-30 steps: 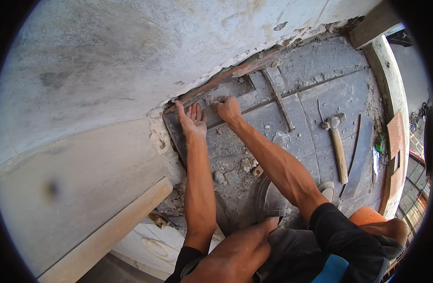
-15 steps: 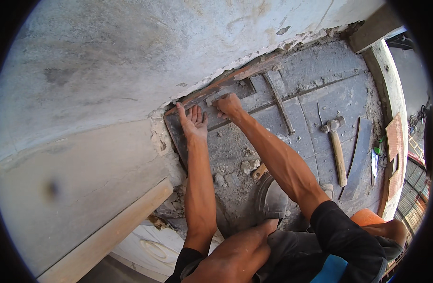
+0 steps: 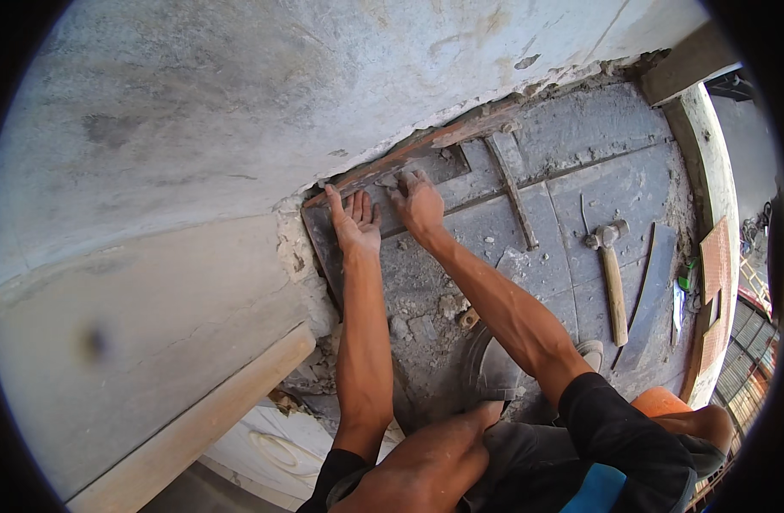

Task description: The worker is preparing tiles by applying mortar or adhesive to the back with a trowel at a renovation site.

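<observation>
Head cam: stained plaster wall [image 3: 195,111], ragged along its foot. Grey slab floor [image 3: 571,222], dusty, w/ rubble [image 3: 423,328]. Reddish strip [image 3: 448,137] runs along wall base. Hammer [image 3: 614,295], wooden handle, flat on floor to R; narrow bar [image 3: 512,192] nearer strip. L hand [image 3: 358,224] palm up, grip spread, palm bare, thumb by strip's L end. R hand [image 3: 421,208] just beside, fingers curled; can't tell how tightly or on what. Shallow recess [image 3: 454,161] by strip: grey crumbs inside.
</observation>
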The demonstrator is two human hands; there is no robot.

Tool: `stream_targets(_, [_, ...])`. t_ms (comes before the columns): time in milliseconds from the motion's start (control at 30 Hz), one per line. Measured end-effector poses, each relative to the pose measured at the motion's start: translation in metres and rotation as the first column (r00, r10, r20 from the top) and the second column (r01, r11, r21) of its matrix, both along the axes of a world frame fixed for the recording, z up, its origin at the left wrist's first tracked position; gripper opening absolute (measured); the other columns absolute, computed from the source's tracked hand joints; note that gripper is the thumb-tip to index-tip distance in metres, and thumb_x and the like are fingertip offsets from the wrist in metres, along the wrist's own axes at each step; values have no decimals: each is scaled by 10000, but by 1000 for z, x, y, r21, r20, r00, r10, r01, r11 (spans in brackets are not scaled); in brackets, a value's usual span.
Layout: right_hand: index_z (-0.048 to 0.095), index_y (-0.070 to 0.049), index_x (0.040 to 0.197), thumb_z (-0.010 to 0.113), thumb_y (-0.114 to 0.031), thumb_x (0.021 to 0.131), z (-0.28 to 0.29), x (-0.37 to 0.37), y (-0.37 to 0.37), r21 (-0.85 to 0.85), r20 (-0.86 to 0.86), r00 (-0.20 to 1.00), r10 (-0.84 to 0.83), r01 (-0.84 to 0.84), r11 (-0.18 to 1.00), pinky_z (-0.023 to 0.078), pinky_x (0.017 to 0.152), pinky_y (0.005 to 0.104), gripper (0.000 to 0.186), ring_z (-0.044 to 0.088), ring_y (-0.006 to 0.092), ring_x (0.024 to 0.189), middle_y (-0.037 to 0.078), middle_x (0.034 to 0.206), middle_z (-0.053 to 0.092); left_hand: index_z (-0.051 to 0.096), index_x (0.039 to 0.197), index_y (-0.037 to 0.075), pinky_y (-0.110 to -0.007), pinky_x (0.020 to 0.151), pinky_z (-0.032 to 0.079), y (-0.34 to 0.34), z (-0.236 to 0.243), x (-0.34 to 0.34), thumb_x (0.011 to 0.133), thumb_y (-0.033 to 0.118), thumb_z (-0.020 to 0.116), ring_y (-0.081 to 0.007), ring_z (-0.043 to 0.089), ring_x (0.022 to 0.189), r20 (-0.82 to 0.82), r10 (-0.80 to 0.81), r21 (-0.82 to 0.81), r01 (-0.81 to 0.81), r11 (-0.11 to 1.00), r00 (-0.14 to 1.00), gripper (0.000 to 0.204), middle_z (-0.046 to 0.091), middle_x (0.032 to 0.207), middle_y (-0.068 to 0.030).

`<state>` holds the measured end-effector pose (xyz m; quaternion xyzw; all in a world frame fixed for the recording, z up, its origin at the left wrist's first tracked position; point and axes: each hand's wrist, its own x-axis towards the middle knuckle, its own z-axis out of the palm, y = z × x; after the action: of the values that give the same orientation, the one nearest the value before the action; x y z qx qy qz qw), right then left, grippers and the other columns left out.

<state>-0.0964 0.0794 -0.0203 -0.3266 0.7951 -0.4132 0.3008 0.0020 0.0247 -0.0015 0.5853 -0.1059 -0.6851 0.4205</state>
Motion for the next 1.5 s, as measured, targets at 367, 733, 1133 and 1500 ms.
stream_targets(367, [480, -96, 1017, 552, -202, 790, -15, 4, -5, -82, -364, 929, 69, -105, 991, 496, 652, 420, 261, 532, 300, 934, 103, 981, 500, 323, 1288, -16, -382, 976, 265, -1, -2, 0, 613, 631, 681, -196, 388, 1142, -18, -5, 0, 5, 1000, 1000, 1001, 428, 1223, -87])
stream_targets(733, [498, -149, 969, 519, -168, 798, -12, 0, 0, -52, -448, 866, 224, -275, 960, 504, 603, 399, 174, 533, 281, 893, 90, 933, 505, 328, 1289, -16, -396, 987, 248, -1, -2, 5, 646, 608, 667, -203, 366, 1170, -38, -31, -23, 30, 999, 999, 958, 421, 1234, -98])
stream_targets(1133, [549, -171, 919, 501, -158, 758, -10, 1, -5, -36, -530, 819, 220, -281, 959, 496, 610, 360, 168, 531, 250, 873, 62, 910, 512, 332, 1300, 10, -421, 995, 235, -3, -1, 5, 656, 573, 673, -211, 367, 1168, -52, -6, -27, 5, 1000, 999, 921, 409, 1245, -110])
stream_targets(1500, [539, -170, 906, 502, -174, 754, -11, -1, -6, -53, -568, 789, 232, -317, 947, 482, 659, 356, 156, 522, 236, 887, 53, 911, 504, 351, 1307, 69, -431, 1001, 220, -2, -5, 7, 677, 545, 667, -210, 363, 1175, -69, 9, -36, -12, 999, 998, 851, 416, 1236, -103])
